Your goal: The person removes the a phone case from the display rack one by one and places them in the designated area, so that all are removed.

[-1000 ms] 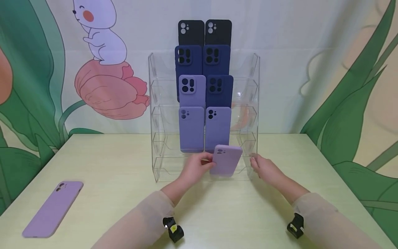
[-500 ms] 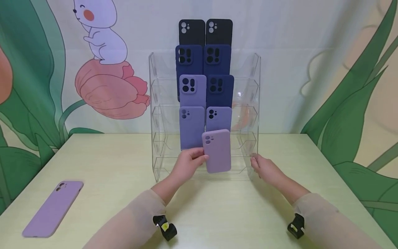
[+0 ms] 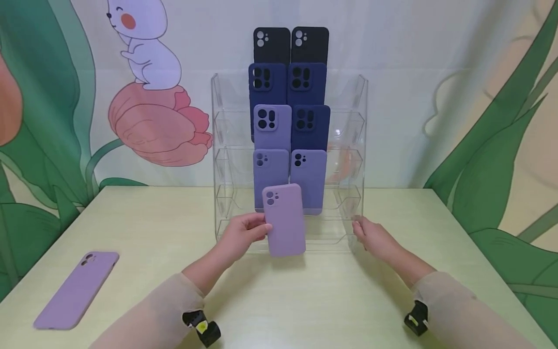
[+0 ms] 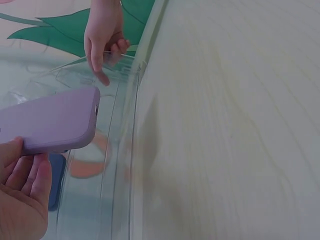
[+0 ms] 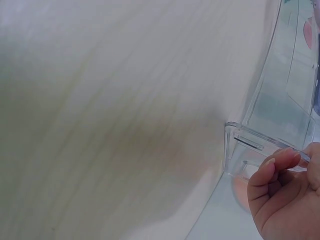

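Note:
In the head view my left hand [image 3: 240,237] pinches a pinkish-purple phone case [image 3: 285,223] by its left edge. The case is upright, slightly tilted, in front of the lowest tiers of a clear acrylic display rack [image 3: 360,97]. From the left wrist view, thumb and fingers grip one edge of that case [image 4: 55,120]. My right hand [image 3: 375,237] holds the rack's lower right side edge; the right wrist view has the curled fingers of this hand [image 5: 285,195] at the clear panel [image 5: 272,140]. Behind the held case are two lavender cases, a left one [image 3: 270,177] and a right one [image 3: 311,179].
Higher tiers carry a lavender case [image 3: 272,138], several navy cases [image 3: 310,138] and two black cases [image 3: 310,51]. Another pinkish-purple case [image 3: 76,293] lies flat at the left of the pale wooden table [image 3: 305,305]. A printed cloth [image 3: 405,121] hangs behind.
My left hand has drawn the pinkish-purple case leftward from the right of the rack's front, and the case has turned to face forward. The right hand has stayed at the rack's side.

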A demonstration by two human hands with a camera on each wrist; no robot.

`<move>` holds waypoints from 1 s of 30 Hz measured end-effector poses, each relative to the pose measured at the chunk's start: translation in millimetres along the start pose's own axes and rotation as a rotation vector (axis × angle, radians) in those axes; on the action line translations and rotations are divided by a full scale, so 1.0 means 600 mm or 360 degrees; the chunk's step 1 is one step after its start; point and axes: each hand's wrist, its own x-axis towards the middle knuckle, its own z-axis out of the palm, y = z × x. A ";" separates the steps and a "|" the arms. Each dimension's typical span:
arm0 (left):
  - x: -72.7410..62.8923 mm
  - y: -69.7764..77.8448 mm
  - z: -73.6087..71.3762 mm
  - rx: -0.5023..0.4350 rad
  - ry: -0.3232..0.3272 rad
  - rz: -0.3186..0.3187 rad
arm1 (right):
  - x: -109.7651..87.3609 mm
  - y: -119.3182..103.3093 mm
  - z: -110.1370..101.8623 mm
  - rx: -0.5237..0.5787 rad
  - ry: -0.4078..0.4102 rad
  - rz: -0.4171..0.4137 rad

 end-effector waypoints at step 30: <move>-0.083 0.000 -0.110 0.0103 -0.0039 -0.0072 | 0.000 -0.001 0.002 0.0004 0.0000 0.0001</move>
